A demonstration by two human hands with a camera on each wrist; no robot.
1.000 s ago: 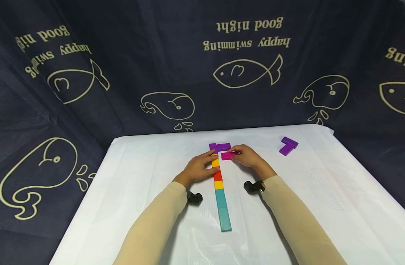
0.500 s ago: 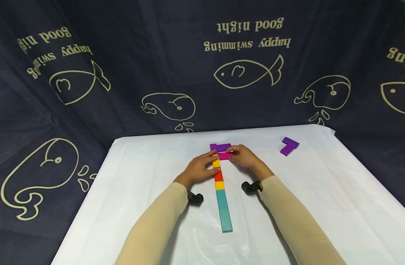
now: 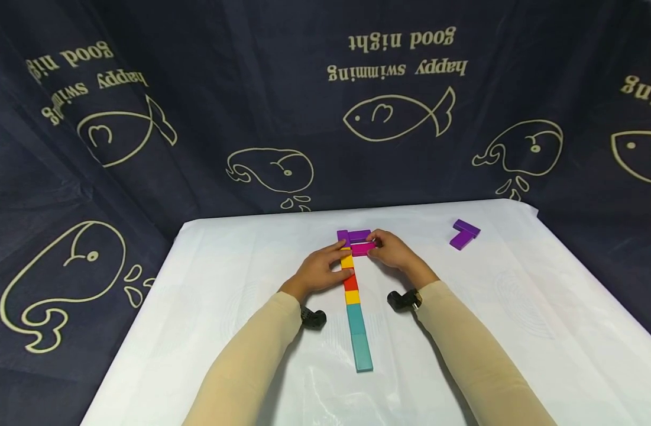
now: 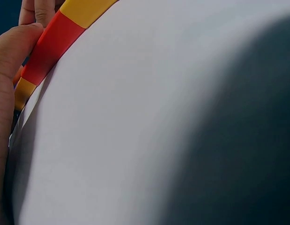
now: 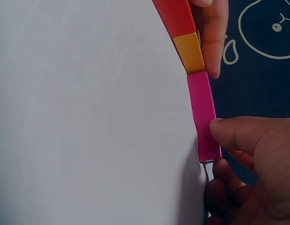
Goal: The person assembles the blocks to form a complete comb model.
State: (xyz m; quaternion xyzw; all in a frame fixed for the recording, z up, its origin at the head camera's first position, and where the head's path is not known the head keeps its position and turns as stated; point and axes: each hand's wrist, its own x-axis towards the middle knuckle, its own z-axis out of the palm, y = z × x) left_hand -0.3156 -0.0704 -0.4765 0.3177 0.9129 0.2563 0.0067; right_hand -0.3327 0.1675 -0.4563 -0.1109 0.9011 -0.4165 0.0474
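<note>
A row of flat toy blocks runs away from me in the head view: teal blocks (image 3: 362,353), a small yellow block (image 3: 352,297), a red block (image 3: 350,283), another yellow block (image 3: 347,261) and a purple block (image 3: 343,236) at the far end. My left hand (image 3: 318,270) rests along the row's left side, thumb at the red block, fingers over the far yellow one. Between thumb and fingers, my right hand (image 3: 394,250) pinches the outer end of a pink block (image 5: 203,103). Its other end meets the yellow block. Beyond it lies a second purple block (image 3: 359,235), sticking out rightward.
Two more purple blocks (image 3: 466,228) lie touching at an angle toward the table's back right. White cloth covers the table (image 3: 453,337). A dark curtain (image 3: 282,71) with fish and whale drawings hangs behind its far edge.
My right hand has moved slightly left, bringing the pink block from a small gap up against the row. The left hand has stayed in place.
</note>
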